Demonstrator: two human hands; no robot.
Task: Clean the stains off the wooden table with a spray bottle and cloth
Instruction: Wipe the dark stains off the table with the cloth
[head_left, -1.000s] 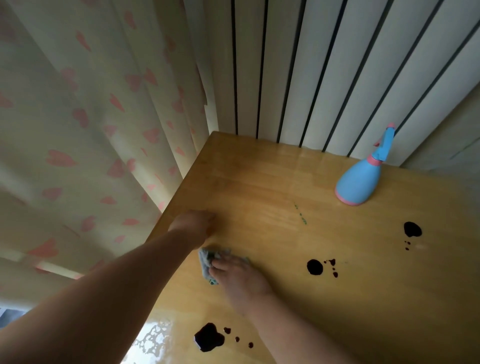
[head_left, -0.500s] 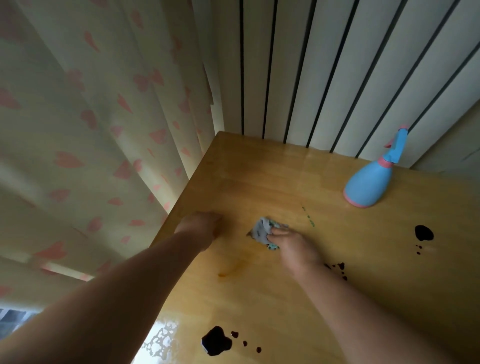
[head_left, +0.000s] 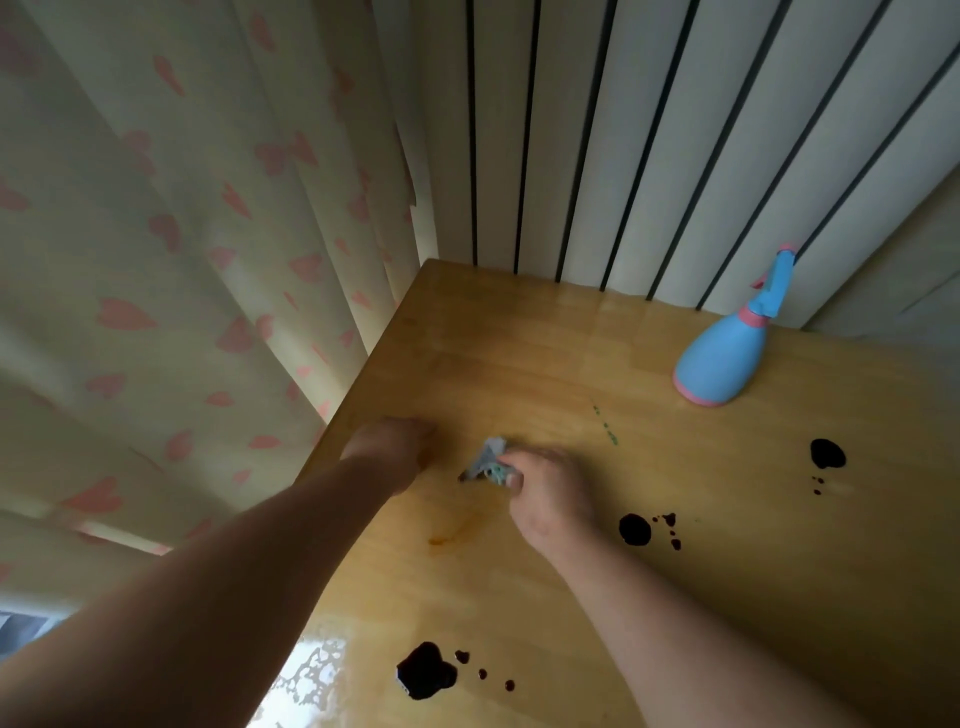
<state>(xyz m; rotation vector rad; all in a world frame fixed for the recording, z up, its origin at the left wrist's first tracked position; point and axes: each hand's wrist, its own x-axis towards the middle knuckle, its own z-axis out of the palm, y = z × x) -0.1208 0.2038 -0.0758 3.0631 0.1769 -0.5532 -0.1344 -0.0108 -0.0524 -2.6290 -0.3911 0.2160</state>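
Note:
My right hand (head_left: 550, 493) grips a small grey cloth (head_left: 485, 460) bunched against the wooden table (head_left: 545, 343). A faint orange-brown smear (head_left: 452, 532) lies just below the cloth. My left hand (head_left: 392, 449) rests on the table near its left edge, fingers curled under and holding nothing that I can see. Dark stains sit at the front (head_left: 426, 670), the middle right (head_left: 635, 530) and the far right (head_left: 827, 453), each with small droplets beside it. A blue spray bottle (head_left: 724, 356) with pink trim stands at the back right.
A cream curtain (head_left: 182, 260) with pink hearts hangs along the table's left edge. A white slatted wall (head_left: 623, 130) backs the table. A few small green specks (head_left: 605, 426) mark the wood left of the bottle.
My right hand has wiped the cloth up and away from me, then slightly back left. The smear below it is now uncovered. My left hand has stayed put.

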